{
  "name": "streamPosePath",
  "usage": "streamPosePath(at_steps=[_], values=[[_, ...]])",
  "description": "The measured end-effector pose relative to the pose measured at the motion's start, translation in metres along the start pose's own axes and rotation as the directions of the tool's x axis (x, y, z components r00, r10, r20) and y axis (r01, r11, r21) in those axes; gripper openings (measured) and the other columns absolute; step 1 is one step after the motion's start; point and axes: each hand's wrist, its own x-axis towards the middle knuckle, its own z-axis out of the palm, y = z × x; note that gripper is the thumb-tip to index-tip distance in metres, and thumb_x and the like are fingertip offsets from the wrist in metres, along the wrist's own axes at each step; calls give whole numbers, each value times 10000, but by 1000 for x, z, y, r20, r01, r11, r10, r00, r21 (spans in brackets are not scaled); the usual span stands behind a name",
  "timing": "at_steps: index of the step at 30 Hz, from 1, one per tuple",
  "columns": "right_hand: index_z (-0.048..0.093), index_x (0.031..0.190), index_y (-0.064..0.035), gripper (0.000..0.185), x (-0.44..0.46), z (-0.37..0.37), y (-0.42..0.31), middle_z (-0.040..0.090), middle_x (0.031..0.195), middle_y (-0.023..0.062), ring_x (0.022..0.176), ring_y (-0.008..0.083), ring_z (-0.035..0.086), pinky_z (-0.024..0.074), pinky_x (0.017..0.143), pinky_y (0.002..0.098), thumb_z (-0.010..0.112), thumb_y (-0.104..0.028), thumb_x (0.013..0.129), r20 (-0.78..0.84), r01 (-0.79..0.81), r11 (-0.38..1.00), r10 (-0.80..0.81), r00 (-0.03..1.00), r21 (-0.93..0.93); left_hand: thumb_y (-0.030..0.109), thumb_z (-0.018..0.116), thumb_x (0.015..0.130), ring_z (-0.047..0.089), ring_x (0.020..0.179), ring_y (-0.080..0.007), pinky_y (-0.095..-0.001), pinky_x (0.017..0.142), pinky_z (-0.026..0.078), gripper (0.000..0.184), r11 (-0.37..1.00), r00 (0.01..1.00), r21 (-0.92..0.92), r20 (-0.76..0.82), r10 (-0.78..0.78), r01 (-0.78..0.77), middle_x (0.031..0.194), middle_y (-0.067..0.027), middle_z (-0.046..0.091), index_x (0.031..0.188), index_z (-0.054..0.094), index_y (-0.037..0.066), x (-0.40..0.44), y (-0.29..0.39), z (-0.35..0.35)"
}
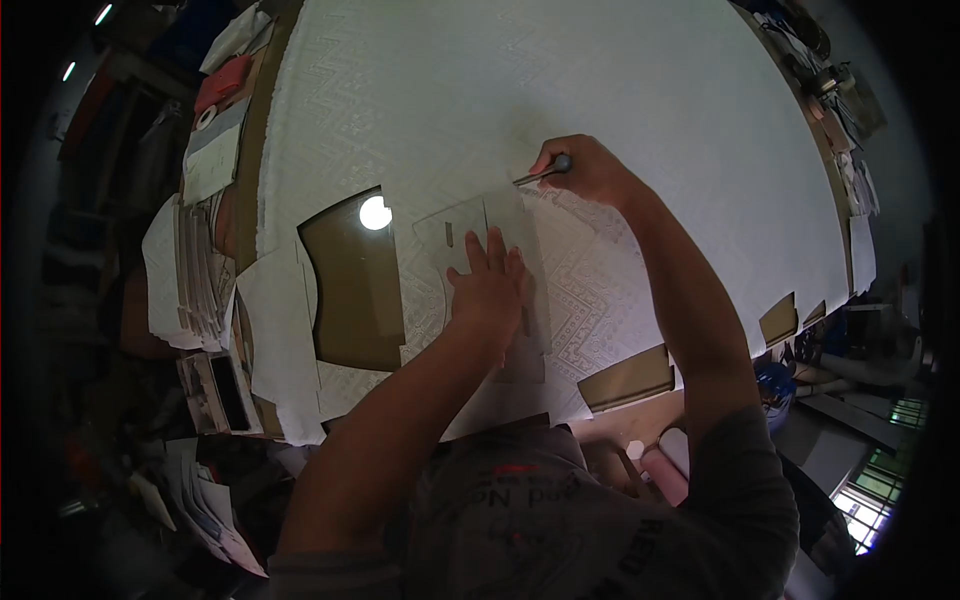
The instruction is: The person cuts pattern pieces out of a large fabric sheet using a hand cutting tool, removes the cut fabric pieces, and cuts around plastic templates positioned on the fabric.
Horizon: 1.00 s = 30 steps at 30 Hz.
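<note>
White patterned fabric (430,90) lies spread over the table. On it rests a translucent template (435,235), and my left hand (487,290) presses flat on this with its fingers spread. My right hand (575,170) is closed around a dark-handled tool (560,164), whose thin metal end touches the fabric or the template's upper right edge; which one is too small to tell. A cut-out opening (355,290) in the fabric, left of the template, shows the brown tabletop and a round light reflection.
Stacked papers or patterns (197,270) stand at the table's left edge, near a red item (222,84) and a tape roll (207,117). Tools and papers (830,85) line the right edge. More openings (628,380) run along the fabric's near edge.
</note>
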Motion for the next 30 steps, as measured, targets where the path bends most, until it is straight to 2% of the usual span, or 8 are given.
streamPosePath(at_steps=[1,3,4,6,12,16,21,30], values=[[751,1004,-14,149,7,-8,-3,746,910,46,833,136,675,544,765,312,795,18,865,15,6,1000,-6,1000,14,410,1050,444,167,1549,-568,-616,1062,516,1496,1000,1000,-3,16,-14,14,1690,-344,128,1620,226,-7,3,3,3],[748,984,-20,151,23,-22,-11,738,904,40,851,133,674,539,786,305,797,34,852,213,30,999,-25,977,-19,281,753,930,145,1550,-583,-670,1029,508,880,998,998,-33,-23,-55,55,1712,-324,83,1632,281,40,10,7,10],[748,984,-20,151,29,-23,-11,738,904,40,851,133,674,539,786,305,797,34,852,233,40,999,-37,972,-7,281,753,930,145,1550,-583,-670,1029,508,880,996,997,-40,-8,-74,74,1712,-324,83,1632,281,40,11,8,10],[740,957,-17,150,42,-16,-11,739,898,36,842,134,673,535,786,310,808,29,832,292,118,992,-122,948,32,172,530,1043,156,1548,-582,-688,1019,506,608,995,997,-90,-52,-57,52,1714,-315,95,1607,343,40,12,6,13],[734,945,-31,145,101,64,-51,750,897,58,812,161,674,526,759,324,813,-39,824,438,380,919,-388,811,110,187,562,1023,167,1553,-561,-713,997,508,598,990,990,-124,-115,-77,63,1709,-301,127,1574,386,38,14,6,20],[730,954,-35,143,99,87,-53,753,897,68,815,169,680,525,758,326,797,-63,830,423,416,900,-428,799,126,193,568,1020,154,1561,-546,-721,1000,499,584,982,987,-171,-130,-98,75,1717,-278,120,1561,404,42,13,6,24],[731,974,-33,144,89,92,-47,764,923,66,842,152,684,529,787,320,781,-76,845,371,307,939,-343,863,154,200,567,1021,112,1583,-511,-743,1046,442,594,965,982,-239,-123,-140,107,1733,-238,100,1575,400,66,16,9,25],[742,971,-26,151,102,90,-55,764,920,57,840,141,679,532,790,309,804,-40,833,423,386,910,-413,807,153,205,605,1007,86,1597,-475,-759,1049,420,597,938,970,-286,-83,-227,195,1742,-191,109,1571,431,116,23,19,26]])
